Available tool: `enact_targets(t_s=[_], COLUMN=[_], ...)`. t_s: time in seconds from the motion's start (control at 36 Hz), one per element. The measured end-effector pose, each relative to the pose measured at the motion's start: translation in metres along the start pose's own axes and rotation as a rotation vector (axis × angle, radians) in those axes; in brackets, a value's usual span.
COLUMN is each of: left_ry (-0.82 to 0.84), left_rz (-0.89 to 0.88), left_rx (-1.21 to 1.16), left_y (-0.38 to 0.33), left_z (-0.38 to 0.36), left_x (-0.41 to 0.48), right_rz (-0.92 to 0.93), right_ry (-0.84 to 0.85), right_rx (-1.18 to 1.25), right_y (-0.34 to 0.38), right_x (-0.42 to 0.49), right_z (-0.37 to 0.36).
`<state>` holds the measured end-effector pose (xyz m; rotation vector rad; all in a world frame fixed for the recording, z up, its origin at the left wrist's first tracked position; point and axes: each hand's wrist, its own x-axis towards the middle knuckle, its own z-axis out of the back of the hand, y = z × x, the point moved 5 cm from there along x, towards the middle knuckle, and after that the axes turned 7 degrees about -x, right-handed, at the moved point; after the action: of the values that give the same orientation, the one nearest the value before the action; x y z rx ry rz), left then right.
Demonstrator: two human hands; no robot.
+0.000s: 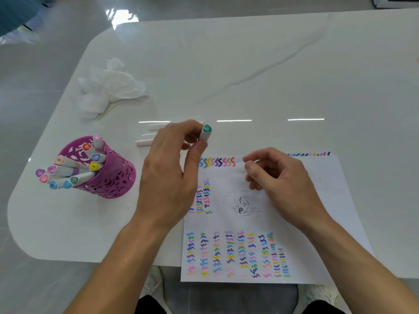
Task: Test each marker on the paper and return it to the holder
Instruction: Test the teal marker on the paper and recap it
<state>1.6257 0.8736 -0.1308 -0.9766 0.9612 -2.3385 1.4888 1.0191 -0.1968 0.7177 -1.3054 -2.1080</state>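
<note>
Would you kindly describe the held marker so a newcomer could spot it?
Start at the white paper covered in coloured squiggles; just beyond its top-left corner the left hand pinches a white marker. Unlike those in the purple holder, it is held apart, with a teal-green cap.

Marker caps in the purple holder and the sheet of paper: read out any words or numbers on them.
Nothing can be read outright.
Yellow cap: dark marks, too small to read.
Red cap: pale print, too blurred.
Green-capped marker, held up: nothing legible.
Paper: colour squiggles and a sketch, no words.
</note>
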Motion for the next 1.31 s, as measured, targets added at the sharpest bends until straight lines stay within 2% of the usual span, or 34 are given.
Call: enact_targets(t_s=[0.17, 0.36, 0.56, 0.69, 0.81, 0.92, 1.03, 1.31], left_ry=[0.051, 0.114, 0.261, 0.344, 0.438, 0.539, 0.529, 0.402], left_rz=[0.059, 0.237, 0.303, 0.272, 0.287, 0.228, 0.221, 0.234], left_rx=[-0.205, -0.351, -0.187, 0.010, 0.057, 0.124, 0.120, 0.024], left_y=[-0.008, -0.004, -0.001, 0.010, 0.014, 0.014, 0.016, 0.014], left_z=[-0.001, -0.014, -0.029, -0.028, -0.031, -0.037, -0.038, -0.035], left_x=[-0.001, -0.009, -0.022, -0.024, -0.025, -0.027, -0.027, -0.026], right_rz=[0.060, 0.122, 0.136, 0.165, 0.197, 0.209, 0.225, 0.260], right_ry=[0.054, 0.050, 0.116, 0.148, 0.169, 0.194, 0.217, 0.151], right_rx=[0.034, -0.007, -0.112, -0.305, -0.432, -0.545, -0.612, -0.697], right_y=[0.010, 0.017, 0.012, 0.007, 0.004, 0.004, 0.006, 0.009], right_x=[-0.004, -0.003, -0.005, -0.005, -0.006, -0.007, -0.010, -0.012], right_z=[-0.007, -0.006, -0.005, -0.004, -0.006, -0.009, -0.015, -0.013])
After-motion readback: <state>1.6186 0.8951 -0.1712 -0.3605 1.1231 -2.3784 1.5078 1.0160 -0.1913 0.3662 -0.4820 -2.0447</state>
